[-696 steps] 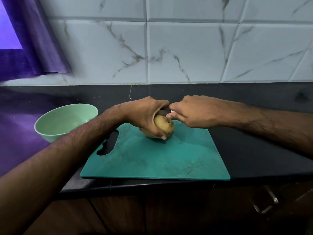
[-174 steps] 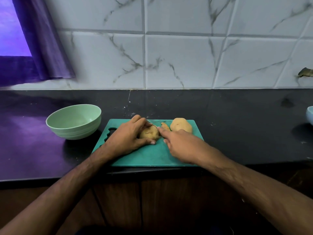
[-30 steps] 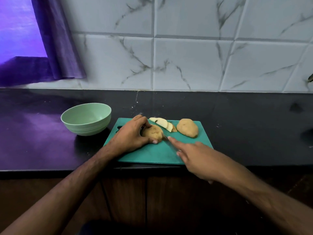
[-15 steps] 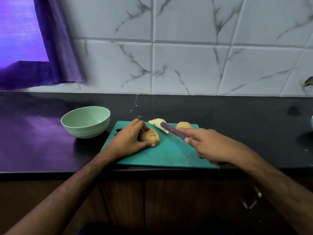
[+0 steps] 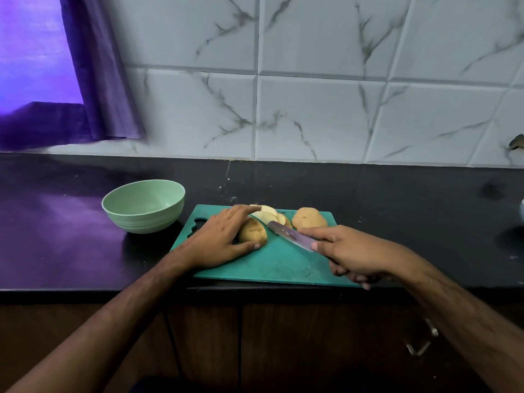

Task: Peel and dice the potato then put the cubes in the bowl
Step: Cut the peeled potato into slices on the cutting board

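Single head-worn, wide-angle view, looking forward and steeply down from the near edge of the dark tabletop (image 5: 397, 194). The green cutting board (image 5: 272, 268) sits just below frame centre, close to the lens. Beyond the board rises a tiled wall (image 5: 312, 114); below it, cabinet doors (image 5: 283, 344) fill the bottom. Both forearms enter from the lower corners, converging on the board.
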Demonstrator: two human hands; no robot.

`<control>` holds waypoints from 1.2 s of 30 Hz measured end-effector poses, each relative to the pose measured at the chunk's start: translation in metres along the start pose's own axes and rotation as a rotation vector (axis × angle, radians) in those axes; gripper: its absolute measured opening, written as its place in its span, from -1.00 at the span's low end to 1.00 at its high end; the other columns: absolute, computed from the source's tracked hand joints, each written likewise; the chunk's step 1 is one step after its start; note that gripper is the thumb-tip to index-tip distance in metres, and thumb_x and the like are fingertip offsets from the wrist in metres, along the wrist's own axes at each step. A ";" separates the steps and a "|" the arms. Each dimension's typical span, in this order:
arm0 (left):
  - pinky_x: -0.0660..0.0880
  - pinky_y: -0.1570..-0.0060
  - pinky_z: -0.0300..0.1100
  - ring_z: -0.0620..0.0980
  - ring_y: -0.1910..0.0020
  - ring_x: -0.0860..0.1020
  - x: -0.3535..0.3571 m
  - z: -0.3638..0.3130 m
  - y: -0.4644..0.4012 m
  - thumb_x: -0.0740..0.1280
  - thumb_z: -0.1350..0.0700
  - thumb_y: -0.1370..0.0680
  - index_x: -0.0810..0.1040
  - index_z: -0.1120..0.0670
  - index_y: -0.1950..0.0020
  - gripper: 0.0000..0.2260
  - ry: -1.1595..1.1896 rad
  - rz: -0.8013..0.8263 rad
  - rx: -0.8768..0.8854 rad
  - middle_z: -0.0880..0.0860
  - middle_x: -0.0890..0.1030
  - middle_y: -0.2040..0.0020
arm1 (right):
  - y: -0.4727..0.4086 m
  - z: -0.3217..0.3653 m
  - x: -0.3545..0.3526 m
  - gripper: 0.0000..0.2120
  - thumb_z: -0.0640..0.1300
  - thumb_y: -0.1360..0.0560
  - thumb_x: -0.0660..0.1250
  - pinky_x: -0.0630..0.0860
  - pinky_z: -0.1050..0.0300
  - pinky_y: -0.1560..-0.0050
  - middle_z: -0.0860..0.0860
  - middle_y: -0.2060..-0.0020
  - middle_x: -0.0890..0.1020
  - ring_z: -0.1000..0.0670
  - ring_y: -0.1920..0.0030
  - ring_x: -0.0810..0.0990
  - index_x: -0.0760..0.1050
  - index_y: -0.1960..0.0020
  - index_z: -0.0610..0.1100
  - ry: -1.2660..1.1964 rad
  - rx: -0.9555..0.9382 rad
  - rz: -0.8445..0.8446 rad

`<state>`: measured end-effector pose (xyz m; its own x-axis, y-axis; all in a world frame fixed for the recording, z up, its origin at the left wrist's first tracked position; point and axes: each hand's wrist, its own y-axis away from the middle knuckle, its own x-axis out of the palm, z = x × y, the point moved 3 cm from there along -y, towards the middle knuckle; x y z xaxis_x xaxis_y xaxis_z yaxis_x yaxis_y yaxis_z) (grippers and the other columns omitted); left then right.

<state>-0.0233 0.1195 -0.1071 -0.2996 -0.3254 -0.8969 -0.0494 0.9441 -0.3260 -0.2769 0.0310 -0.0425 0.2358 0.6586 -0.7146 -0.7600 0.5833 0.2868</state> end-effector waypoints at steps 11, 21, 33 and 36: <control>0.19 -0.39 0.06 -0.14 -0.47 0.25 0.003 -0.001 -0.004 0.01 -0.41 -0.52 0.14 -0.25 -0.56 -0.38 -0.126 0.148 -0.070 -0.18 0.31 -0.52 | 0.012 -0.015 -0.013 -0.58 0.05 -0.73 0.09 0.35 0.22 0.58 0.01 0.43 0.37 0.11 0.57 0.27 0.22 -0.52 0.39 -0.066 0.026 0.105; 0.22 -0.30 0.04 -0.09 -0.43 0.26 0.000 -0.010 -0.006 -0.06 -0.33 -0.56 0.00 -0.38 -0.58 -0.44 -0.253 0.164 0.006 -0.18 0.20 -0.53 | 0.020 -0.015 -0.022 -0.58 0.03 -0.73 0.08 0.38 0.20 0.57 0.00 0.43 0.38 0.09 0.57 0.29 0.22 -0.52 0.39 -0.017 -0.003 0.136; 0.44 -0.25 0.00 -0.09 -0.23 0.48 -0.003 -0.005 0.001 0.27 -0.38 -0.48 0.32 -0.09 -0.40 -0.41 0.030 -0.069 -0.017 -0.15 0.34 -0.33 | 0.011 0.012 -0.011 -0.57 0.03 -0.74 0.07 0.50 0.19 0.48 -0.01 0.37 0.47 0.16 0.62 0.38 0.17 -0.54 0.38 0.227 -0.122 -0.098; 0.49 -0.15 -0.08 -0.15 -0.13 0.50 -0.004 -0.005 0.002 0.33 -0.38 -0.44 0.40 -0.08 -0.24 -0.48 0.058 -0.126 -0.044 -0.17 0.41 -0.19 | 0.001 0.028 -0.002 -0.57 0.00 -0.74 0.07 0.56 0.12 0.44 -0.01 0.36 0.49 0.07 0.54 0.44 0.20 -0.53 0.38 0.284 -0.174 -0.142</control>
<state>-0.0266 0.1229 -0.1029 -0.3425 -0.4392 -0.8305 -0.1313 0.8977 -0.4206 -0.2608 0.0435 -0.0234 0.1876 0.4043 -0.8952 -0.8294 0.5534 0.0762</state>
